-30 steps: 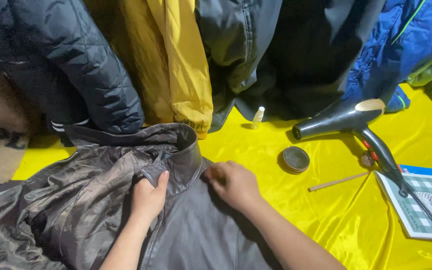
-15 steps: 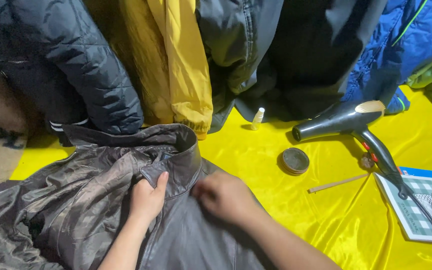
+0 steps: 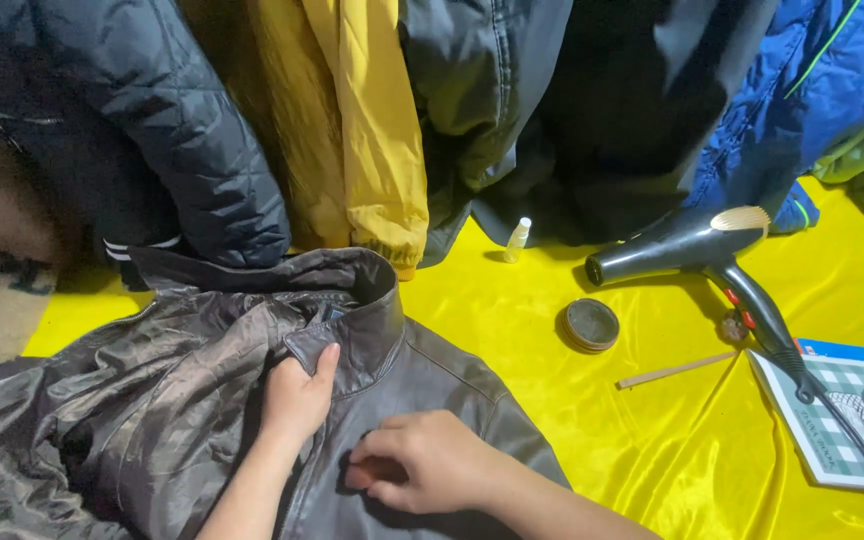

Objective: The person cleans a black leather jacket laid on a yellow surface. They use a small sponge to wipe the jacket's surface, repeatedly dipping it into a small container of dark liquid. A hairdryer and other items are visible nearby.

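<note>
A dark brown leather jacket [image 3: 202, 420] lies flat on a surface covered in shiny yellow cloth [image 3: 572, 440], at the lower left of the view, its collar pointing away from the person and its body running back toward them. The left hand [image 3: 297, 395] lies on the jacket just below the collar, fingers closed around the edge of the front opening, thumb raised. The right hand [image 3: 422, 462] rests on the jacket's chest panel just to the right of it, fingers curled inward and pressing on the leather; whether it pinches anything small cannot be told. Both hands touch the jacket and sit near each other, the left nearer the collar. To the right, apart from the jacket, lie one round tin [image 3: 591, 325], one thin wooden stick [image 3: 677, 369], one black hair dryer [image 3: 697, 250] with its cord trailing right, one small white bottle [image 3: 518, 239], and one checked green-and-white booklet [image 3: 837, 420]. Along the back hang several jackets: one quilted black [image 3: 182, 130], one yellow [image 3: 352, 120], one dark grey [image 3: 492, 100], one blue [image 3: 812, 90].
</note>
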